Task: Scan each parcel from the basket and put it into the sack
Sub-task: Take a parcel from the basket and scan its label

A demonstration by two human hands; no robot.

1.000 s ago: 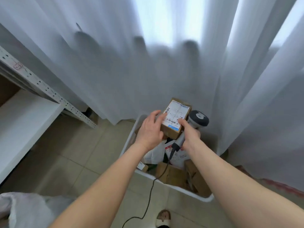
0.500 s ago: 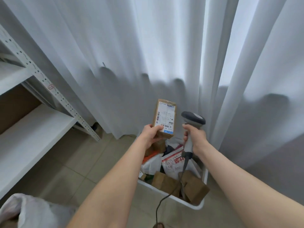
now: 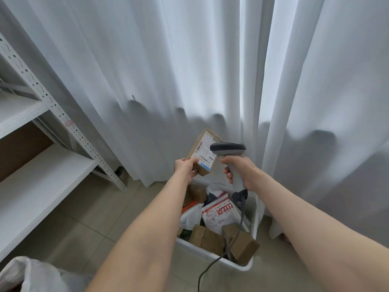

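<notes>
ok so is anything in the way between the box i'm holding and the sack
Nothing visible. The left hand holds the box above the basket; only bare floor lies between it and the sack at lower left, whose mouth is mostly out of frame.

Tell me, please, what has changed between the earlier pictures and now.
The left hand raised the cardboard parcel higher over the basket and now holds it alone, label tilted towards the scanner. The right hand took its finger off the parcel and lifted the scanner upright, head beside the label. The other parcels, the sack and the shelving stayed put.
</notes>
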